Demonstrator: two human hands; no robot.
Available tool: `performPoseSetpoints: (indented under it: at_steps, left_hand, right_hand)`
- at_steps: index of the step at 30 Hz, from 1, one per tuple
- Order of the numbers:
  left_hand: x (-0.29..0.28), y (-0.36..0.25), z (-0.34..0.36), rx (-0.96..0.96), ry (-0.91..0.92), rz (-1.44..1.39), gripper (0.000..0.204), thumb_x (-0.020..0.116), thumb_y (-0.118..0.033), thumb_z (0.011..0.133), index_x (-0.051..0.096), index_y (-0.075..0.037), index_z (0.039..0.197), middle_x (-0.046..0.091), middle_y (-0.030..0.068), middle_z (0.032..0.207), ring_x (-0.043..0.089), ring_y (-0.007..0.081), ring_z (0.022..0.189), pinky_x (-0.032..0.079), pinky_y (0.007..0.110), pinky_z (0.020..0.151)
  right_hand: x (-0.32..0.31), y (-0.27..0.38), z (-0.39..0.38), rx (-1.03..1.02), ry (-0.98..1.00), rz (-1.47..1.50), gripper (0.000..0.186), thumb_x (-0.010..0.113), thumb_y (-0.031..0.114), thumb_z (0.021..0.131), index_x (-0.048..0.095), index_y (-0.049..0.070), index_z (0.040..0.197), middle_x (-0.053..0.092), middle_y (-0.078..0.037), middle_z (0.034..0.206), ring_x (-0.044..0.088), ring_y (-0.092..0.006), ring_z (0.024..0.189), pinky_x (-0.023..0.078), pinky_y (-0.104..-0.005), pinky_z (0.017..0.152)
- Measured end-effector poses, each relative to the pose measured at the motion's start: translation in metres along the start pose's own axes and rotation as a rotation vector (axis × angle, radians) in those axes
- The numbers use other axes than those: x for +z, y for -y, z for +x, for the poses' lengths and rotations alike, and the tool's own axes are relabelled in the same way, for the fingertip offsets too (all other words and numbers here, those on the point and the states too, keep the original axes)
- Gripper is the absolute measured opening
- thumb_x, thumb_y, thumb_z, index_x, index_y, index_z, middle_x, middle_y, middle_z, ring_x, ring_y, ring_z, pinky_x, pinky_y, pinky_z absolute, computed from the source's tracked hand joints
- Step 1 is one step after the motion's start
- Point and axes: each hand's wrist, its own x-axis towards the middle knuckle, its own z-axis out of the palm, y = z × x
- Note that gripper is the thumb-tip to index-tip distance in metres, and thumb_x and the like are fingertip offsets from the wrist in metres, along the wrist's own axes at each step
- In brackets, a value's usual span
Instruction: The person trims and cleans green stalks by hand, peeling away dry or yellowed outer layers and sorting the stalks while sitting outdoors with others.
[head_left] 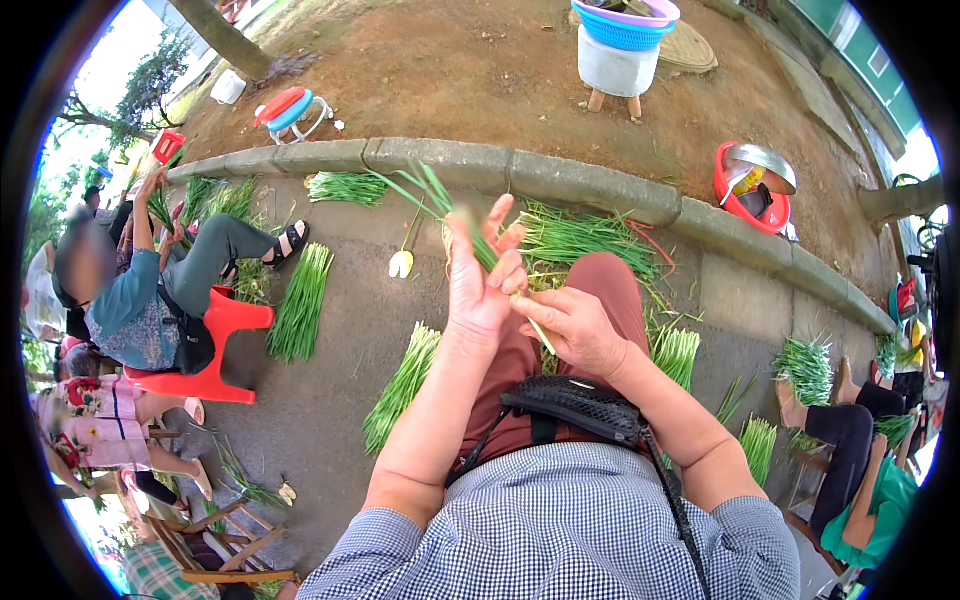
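Note:
In front of my lap my left hand (pixel 482 285) is closed around a few chive-like green stalks (pixel 432 193), its thumb pressing them to the palm and some fingers raised. Their leafy tips stick out toward the upper left. Just below it, my right hand (pixel 582 330) pinches the pale lower end of a stalk (pixel 541 334), close to the left fingers. Beyond my knees lies a loose heap of green stalks (pixel 575 238). Beside my left leg rests a trimmed bundle (pixel 403 388), and another bundle (pixel 677 357) is by my right leg.
A stone kerb (pixel 440 160) curves across the far side. Left, a person sits on a red plastic stool (pixel 235 330) near a chive bundle (pixel 302 305). At right stands a red basin (pixel 748 205); another person in green (pixel 868 520) sits low. A white bucket (pixel 615 68) bears basins.

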Motion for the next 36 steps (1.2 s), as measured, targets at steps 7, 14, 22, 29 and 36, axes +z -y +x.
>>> performPoseSetpoints:
  at_steps: [7,14,22,29,36]
  left_hand:
    - [-0.012,-0.003,0.013,0.024,-0.190,-0.079,0.063,0.050,-0.055,0.085,0.049,-0.001,0.116,0.058,0.0067,0.086,0.025,0.0039,0.039,0.021,0.019,0.037]
    - [-0.048,-0.063,0.025,0.216,-0.349,-0.115,0.061,0.057,-0.052,0.082,0.055,0.002,0.110,0.062,0.0091,0.082,0.023,0.0036,0.039,0.018,0.019,0.036]
    - [-0.067,-0.059,0.029,0.166,-0.151,0.111,0.053,0.048,-0.047,0.089,0.053,-0.004,0.120,0.062,0.0077,0.085,0.034,0.0089,0.049,0.029,0.023,0.045]
    - [-0.084,-0.033,0.046,-0.102,-0.036,0.556,0.029,0.053,-0.023,0.092,0.056,-0.004,0.114,0.061,0.0033,0.082,0.058,0.0157,0.081,0.045,0.029,0.064]
    - [-0.092,0.024,0.059,-0.219,-0.408,1.123,0.043,0.066,-0.014,0.082,0.050,-0.009,0.122,0.064,0.0015,0.086,0.058,0.0124,0.077,0.042,0.029,0.071]
  right_hand:
    - [-0.019,0.010,-0.007,-0.008,-0.119,0.063,0.030,0.066,0.003,0.073,0.062,0.003,0.102,0.064,-0.011,0.085,0.062,-0.0254,0.072,0.050,-0.0326,0.063]
    - [-0.074,0.011,-0.048,0.518,-0.480,0.304,0.012,0.058,0.006,0.087,0.061,-0.001,0.097,0.063,-0.008,0.087,0.061,-0.0144,0.079,0.048,-0.0255,0.068]
    - [-0.184,-0.030,-0.112,0.653,-0.770,-0.308,0.015,0.051,0.013,0.092,0.061,0.001,0.094,0.063,-0.005,0.083,0.057,-0.0093,0.070,0.044,-0.0236,0.060]
    - [-0.196,-0.056,-0.178,1.267,-0.009,-0.888,0.027,0.057,0.028,0.086,0.062,0.001,0.084,0.064,-0.018,0.084,0.062,-0.0350,0.078,0.048,-0.0445,0.070]
    - [-0.134,-0.141,-0.306,1.712,0.106,-0.615,0.033,0.061,0.034,0.079,0.065,0.002,0.079,0.064,-0.021,0.088,0.061,-0.0367,0.088,0.048,-0.0446,0.080]
